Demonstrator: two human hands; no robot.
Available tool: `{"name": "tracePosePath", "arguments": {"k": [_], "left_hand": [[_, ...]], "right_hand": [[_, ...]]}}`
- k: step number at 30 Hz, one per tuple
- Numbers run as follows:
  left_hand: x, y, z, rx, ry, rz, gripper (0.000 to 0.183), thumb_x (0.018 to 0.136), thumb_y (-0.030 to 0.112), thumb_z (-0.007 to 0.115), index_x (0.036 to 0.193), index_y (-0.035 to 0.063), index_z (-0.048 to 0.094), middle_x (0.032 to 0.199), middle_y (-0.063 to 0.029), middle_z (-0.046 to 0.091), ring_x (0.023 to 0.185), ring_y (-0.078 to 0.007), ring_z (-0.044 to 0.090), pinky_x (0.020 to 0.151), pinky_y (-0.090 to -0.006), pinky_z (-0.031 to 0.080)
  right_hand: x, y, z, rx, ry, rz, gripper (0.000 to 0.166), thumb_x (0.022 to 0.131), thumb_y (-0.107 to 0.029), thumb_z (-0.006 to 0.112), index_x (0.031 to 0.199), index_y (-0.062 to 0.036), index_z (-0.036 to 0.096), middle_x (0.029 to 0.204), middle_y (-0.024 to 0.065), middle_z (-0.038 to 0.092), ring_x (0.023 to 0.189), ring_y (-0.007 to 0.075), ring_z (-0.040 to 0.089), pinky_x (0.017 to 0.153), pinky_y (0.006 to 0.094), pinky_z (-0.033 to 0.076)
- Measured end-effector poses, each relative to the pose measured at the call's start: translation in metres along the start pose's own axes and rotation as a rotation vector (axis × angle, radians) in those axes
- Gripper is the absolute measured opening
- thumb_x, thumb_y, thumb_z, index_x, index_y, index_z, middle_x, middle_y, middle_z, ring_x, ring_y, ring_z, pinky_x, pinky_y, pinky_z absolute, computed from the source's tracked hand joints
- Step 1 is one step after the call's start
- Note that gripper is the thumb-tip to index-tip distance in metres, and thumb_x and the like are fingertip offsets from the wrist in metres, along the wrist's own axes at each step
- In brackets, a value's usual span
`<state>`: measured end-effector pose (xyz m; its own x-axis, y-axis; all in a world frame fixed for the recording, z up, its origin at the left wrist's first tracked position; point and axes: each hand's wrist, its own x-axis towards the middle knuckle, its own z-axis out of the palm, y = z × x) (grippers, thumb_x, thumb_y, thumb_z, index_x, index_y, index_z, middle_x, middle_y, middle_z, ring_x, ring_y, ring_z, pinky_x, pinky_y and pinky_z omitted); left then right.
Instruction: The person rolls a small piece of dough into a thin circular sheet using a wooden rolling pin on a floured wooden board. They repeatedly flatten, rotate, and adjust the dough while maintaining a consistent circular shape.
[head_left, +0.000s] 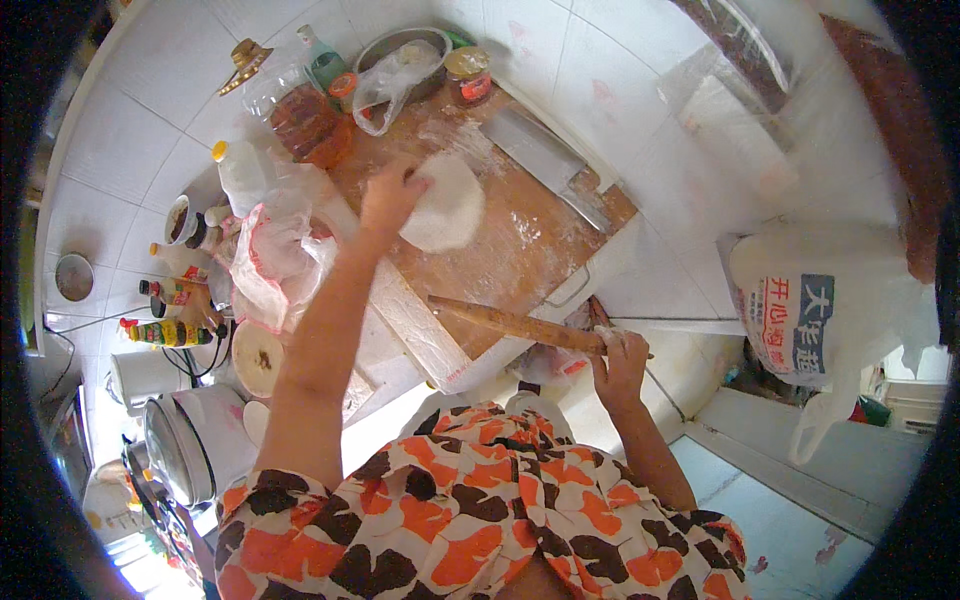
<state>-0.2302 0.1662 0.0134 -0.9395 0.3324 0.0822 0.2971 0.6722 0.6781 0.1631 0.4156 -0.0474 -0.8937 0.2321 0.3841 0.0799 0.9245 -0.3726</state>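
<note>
A flat, roughly round sheet of dough (446, 206) lies on the floured wooden board (480, 292). My left hand (391, 196) is at the dough's left edge, fingers bent over it; whether they pinch the dough cannot be told. My right hand (622, 367) grips one end of a wooden rolling pin (517, 324), whose tapered other end reaches over the board's near part. A cleaver (534, 146) with a metal handle lies along the board's right side. Loose flour is scattered between the dough and the cleaver.
Behind the dough stand a jar (469, 75), a metal basin (367, 56) with a plastic bag, and a large oil bottle (307, 124). Plastic bags (262, 270), bottles and a rice cooker (187, 442) crowd the left. A white bag (780, 300) hangs at right.
</note>
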Motion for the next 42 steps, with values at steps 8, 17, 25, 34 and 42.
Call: {"name": "tracePosePath", "arguments": {"k": [8, 17, 25, 34, 42], "left_hand": [[0.0, 0.022, 0.031, 0.321, -0.237, 0.355, 0.017, 0.091, 0.019, 0.067, 0.105, 0.0111, 0.069, 0.104, -0.0135, 0.068, 0.099, -0.0365, 0.067, 0.084, -0.0473, 0.054], [-0.132, -0.022, 0.053, 0.264, -0.542, 0.875, 0.019, 0.08, 0.012, 0.063, 0.097, 0.0166, 0.07, 0.095, -0.0071, 0.064, 0.092, -0.0308, 0.065, 0.078, -0.0466, 0.053], [-0.164, -0.085, 0.023, 0.271, 0.08, 0.605, 0.012, 0.074, 0.012, 0.069, 0.083, 0.0183, 0.074, 0.102, -0.0035, 0.072, 0.095, -0.0277, 0.067, 0.081, -0.0463, 0.053], [-0.076, -0.067, 0.059, -0.179, 0.042, 0.271, 0.026, 0.082, -0.008, 0.063, 0.09, 0.0107, 0.078, 0.11, -0.0074, 0.075, 0.102, -0.0288, 0.071, 0.089, -0.0376, 0.057], [-0.071, -0.049, 0.041, 0.236, 0.178, 0.224, 0.041, 0.08, -0.006, 0.059, 0.113, 0.0139, 0.074, 0.129, -0.0118, 0.067, 0.118, -0.0338, 0.063, 0.101, -0.0433, 0.051]], "right_hand": [[-0.002, -0.012, -0.005, 0.094, -0.069, 0.041, 0.048, 0.085, -0.025, 0.074, 0.127, -0.0058, 0.062, 0.115, 0.0164, 0.061, 0.108, 0.0385, 0.056, 0.097, 0.0551, 0.039], [-0.012, -0.003, -0.031, 0.086, -0.071, -0.054, 0.045, 0.079, -0.015, 0.08, 0.12, -0.005, 0.066, 0.112, 0.0158, 0.061, 0.103, 0.036, 0.056, 0.088, 0.0486, 0.043], [0.015, -0.001, 0.002, 0.065, -0.022, 0.072, 0.039, 0.084, -0.011, 0.077, 0.118, 0.0008, 0.063, 0.108, 0.0226, 0.057, 0.098, 0.0399, 0.055, 0.083, 0.047, 0.046], [0.031, -0.012, 0.039, 0.197, 0.016, 0.207, 0.035, 0.085, -0.007, 0.074, 0.114, 0.0051, 0.059, 0.11, 0.0229, 0.058, 0.104, 0.0425, 0.055, 0.092, 0.0471, 0.047], [0.032, -0.004, 0.043, 0.142, 0.082, 0.241, 0.035, 0.087, -0.007, 0.075, 0.116, 0.0036, 0.058, 0.109, 0.0204, 0.058, 0.103, 0.0382, 0.056, 0.091, 0.0445, 0.048]]}}
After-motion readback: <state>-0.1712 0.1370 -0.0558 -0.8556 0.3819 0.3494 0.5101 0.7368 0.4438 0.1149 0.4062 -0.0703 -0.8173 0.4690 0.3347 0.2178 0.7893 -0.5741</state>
